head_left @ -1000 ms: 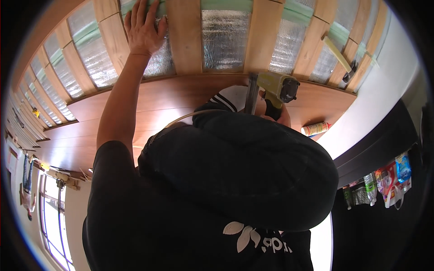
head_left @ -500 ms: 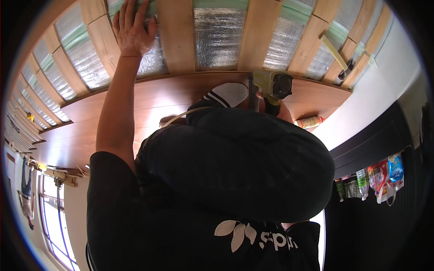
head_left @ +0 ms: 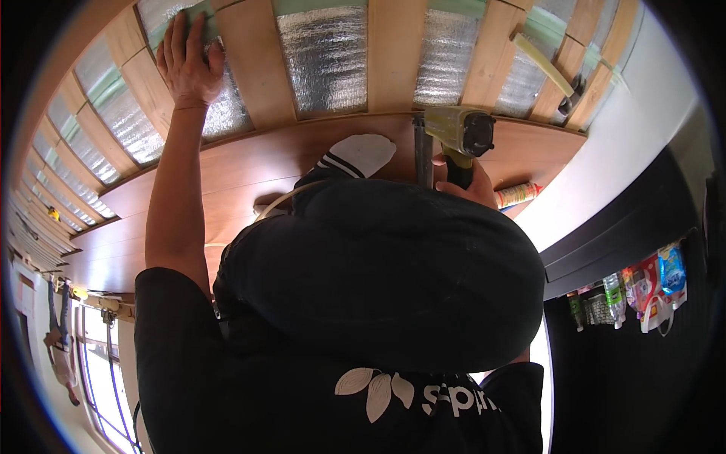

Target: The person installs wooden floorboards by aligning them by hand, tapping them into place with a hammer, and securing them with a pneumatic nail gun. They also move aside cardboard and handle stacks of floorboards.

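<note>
Upper left, your left hand point(head_left: 187, 60) lies open, palm flat on a silver foil insulation strip point(head_left: 219, 106) between pale wooden battens point(head_left: 253, 64). At centre right, your right hand point(head_left: 469, 189) grips the yellow-green power nailer point(head_left: 452, 136), nose on the brown laminate floorboards point(head_left: 249, 166).
</note>
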Demonstrator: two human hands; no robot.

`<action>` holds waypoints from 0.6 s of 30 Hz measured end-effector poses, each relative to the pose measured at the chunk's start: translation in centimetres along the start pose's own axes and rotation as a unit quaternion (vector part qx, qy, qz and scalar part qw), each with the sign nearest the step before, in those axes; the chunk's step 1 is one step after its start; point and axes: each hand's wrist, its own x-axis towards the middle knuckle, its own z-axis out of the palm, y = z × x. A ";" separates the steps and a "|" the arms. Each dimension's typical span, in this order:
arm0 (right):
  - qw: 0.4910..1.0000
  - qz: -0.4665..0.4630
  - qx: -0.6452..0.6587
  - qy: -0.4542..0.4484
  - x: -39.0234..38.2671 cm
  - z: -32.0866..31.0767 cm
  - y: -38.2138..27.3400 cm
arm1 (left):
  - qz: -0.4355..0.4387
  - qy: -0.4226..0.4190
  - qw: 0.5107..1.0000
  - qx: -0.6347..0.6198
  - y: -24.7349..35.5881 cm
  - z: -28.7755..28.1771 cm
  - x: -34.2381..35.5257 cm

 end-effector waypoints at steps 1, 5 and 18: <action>0.999 -0.005 0.029 0.035 -0.6 -0.6 0.4 | 0.001 -0.006 1.000 0.009 0.0 0.2 -0.1; 0.989 -0.069 0.113 0.072 -2.7 -5.9 0.0 | 0.011 -0.026 0.999 0.041 0.3 -0.4 0.4; 0.994 -0.009 0.105 0.015 -0.1 -9.6 -0.1 | 0.212 -0.251 0.880 -0.344 30.2 6.0 2.7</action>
